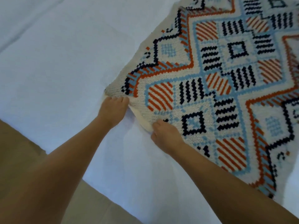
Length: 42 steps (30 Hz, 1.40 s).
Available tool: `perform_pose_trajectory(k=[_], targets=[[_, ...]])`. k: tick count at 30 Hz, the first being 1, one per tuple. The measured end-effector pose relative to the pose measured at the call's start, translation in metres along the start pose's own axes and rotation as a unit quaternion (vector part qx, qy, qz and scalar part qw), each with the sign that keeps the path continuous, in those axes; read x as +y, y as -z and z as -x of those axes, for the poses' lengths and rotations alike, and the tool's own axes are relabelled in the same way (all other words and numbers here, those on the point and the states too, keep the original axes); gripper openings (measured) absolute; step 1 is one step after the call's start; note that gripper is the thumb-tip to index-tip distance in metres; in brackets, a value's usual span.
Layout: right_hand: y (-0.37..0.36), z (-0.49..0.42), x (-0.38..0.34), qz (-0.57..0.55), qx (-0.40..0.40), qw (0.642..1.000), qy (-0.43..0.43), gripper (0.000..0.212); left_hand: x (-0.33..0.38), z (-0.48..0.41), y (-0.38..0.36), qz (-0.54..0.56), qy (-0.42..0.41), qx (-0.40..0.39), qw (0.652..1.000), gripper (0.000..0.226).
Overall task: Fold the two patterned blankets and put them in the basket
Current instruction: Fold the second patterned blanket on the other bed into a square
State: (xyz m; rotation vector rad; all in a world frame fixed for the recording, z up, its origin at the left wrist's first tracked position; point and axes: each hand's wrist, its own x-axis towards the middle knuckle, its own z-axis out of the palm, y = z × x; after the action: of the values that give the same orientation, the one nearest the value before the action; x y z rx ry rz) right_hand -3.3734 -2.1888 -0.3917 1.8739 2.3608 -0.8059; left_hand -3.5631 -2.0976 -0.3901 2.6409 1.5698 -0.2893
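Two hands are at work here, both on the same edge of the cloth. The left hand [113, 109] has its fingers curled over the corner of the patterned blanket [226, 78], bunching the knit there. The right hand [165, 135] grips the same edge just beside it, fingers tucked under so that the plain cream underside rolls up between the two hands. I count one blanket in sight, cream with orange, navy and light blue zigzags, diamonds and striped squares. It lies spread flat over the right part of the white sheet [64, 62] and runs off past the top and right of what I can see. The gripped corner sits not far in from the sheet's near edge, beyond which lies tan floor [16, 151].
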Motion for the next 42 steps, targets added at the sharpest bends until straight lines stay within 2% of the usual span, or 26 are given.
perform_pose_trajectory(k=[2, 4, 6, 7, 9, 11, 13, 15, 17, 20, 23, 27, 32, 37, 42], targets=[[-0.008, -0.001, -0.014, -0.020, -0.027, 0.999, 0.023, 0.020, -0.030, 0.012, 0.007, -0.032, -0.032, 0.039, 0.998, 0.013], [-0.017, -0.005, -0.021, -0.022, -0.048, 0.999, 0.011, 0.023, -0.053, 0.027, 0.004, -0.113, -0.063, 0.065, 0.989, 0.021], [-0.026, -0.008, -0.022, -0.006, -0.060, 0.998, -0.013, 0.026, -0.056, 0.038, -0.010, -0.141, -0.084, 0.076, 0.984, 0.021], [-0.031, -0.008, -0.022, -0.003, -0.058, 0.998, -0.023, 0.027, -0.053, 0.041, -0.019, -0.120, -0.078, 0.070, 0.987, 0.021], [-0.041, -0.005, -0.020, -0.016, -0.043, 0.998, -0.034, 0.031, -0.042, 0.043, -0.038, -0.032, 0.021, 0.011, 0.999, 0.039], [-0.047, 0.000, -0.018, -0.023, -0.032, 0.999, -0.033, 0.037, -0.038, 0.040, -0.044, 0.064, 0.155, -0.032, 0.985, 0.060], [-0.049, 0.002, -0.017, -0.013, -0.034, 0.999, -0.022, 0.041, -0.041, 0.031, -0.040, 0.157, 0.242, -0.002, 0.957, 0.075], [-0.048, 0.002, -0.017, -0.011, -0.029, 0.999, -0.024, 0.040, -0.045, 0.016, -0.033, 0.200, 0.266, 0.007, 0.943, 0.079], [-0.045, 0.000, -0.018, -0.017, -0.020, 0.999, -0.033, 0.036, -0.045, -0.001, -0.026, 0.238, 0.257, -0.033, 0.936, 0.077], [-0.041, -0.003, -0.021, -0.025, -0.018, 0.999, -0.041, 0.034, -0.042, -0.018, -0.021, 0.291, 0.253, -0.040, 0.922, 0.049], [-0.039, -0.005, -0.021, -0.028, -0.028, 0.998, -0.049, 0.034, -0.039, -0.022, -0.018, 0.248, 0.255, -0.008, 0.935, 0.027], [-0.038, -0.011, -0.020, -0.029, -0.023, 0.998, -0.041, 0.035, -0.052, -0.014, -0.014, 0.118, 0.211, 0.028, 0.970, 0.026], [-0.041, -0.019, -0.022, -0.026, -0.005, 1.000, -0.005, 0.026, -0.081, 0.000, -0.030, 0.002, 0.216, 0.023, 0.976, 0.023], [-0.046, -0.020, -0.020, -0.038, -0.020, 0.999, -0.013, 0.033, -0.055, -0.001, -0.040, 0.107, 0.310, -0.003, 0.945, 0.038], [-0.049, -0.001, -0.021, -0.016, 0.026, 0.999, -0.014, 0.043, -0.034, 0.011, -0.034, 0.120, 0.288, 0.019, 0.950, 0.062]])
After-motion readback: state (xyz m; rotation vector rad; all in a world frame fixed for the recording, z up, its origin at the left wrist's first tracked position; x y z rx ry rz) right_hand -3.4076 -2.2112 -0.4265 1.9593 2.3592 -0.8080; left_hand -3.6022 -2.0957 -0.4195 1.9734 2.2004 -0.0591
